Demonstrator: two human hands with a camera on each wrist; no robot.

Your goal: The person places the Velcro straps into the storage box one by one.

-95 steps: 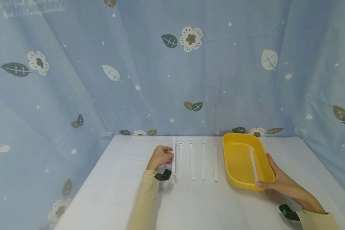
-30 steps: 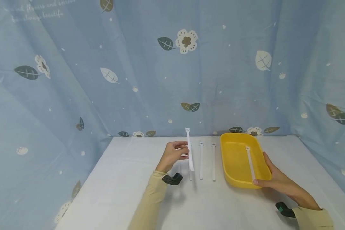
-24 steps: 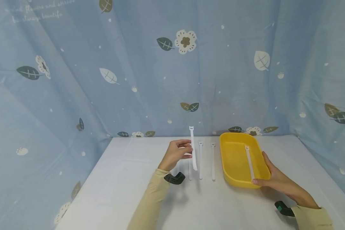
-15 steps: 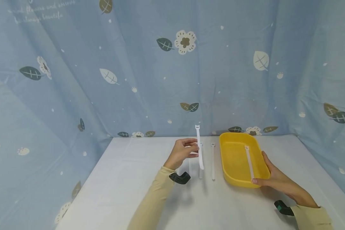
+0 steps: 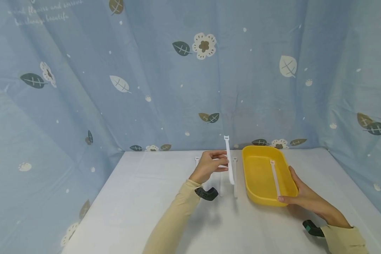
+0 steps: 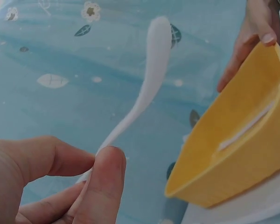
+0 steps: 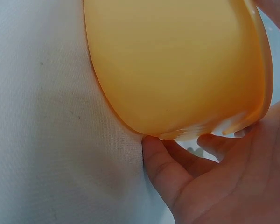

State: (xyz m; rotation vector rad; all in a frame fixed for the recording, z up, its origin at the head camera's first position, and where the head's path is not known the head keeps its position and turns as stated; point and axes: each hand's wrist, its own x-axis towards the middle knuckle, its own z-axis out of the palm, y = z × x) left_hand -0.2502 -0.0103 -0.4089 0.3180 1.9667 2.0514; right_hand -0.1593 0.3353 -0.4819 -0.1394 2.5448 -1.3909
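Between thumb and fingertips my left hand (image 5: 211,164) pinches a white hook-and-loop cable tie (image 5: 227,146), raised above the table with its slotted head up. In the left wrist view the tie (image 6: 158,56) looks soft and curves away from the fingers. My right hand (image 5: 314,204) grips the right side of a yellow plastic tray (image 5: 257,180), thumb over the rim and fingers against the outer wall, as the right wrist view also shows. One white cable tie (image 5: 274,176) lies inside the tray. The held tie is just left of the tray.
More white cable ties lie in a row on the white table, partly hidden behind the left hand; one tie (image 5: 235,190) is nearest the tray and another tie's head (image 5: 197,159) shows at left. A patterned blue curtain (image 5: 165,88) hangs behind the table.
My left hand has picked up the leftmost cable tie from the row, raised it and carried it right toward the tray. The right hand has kept its grip on the tray.
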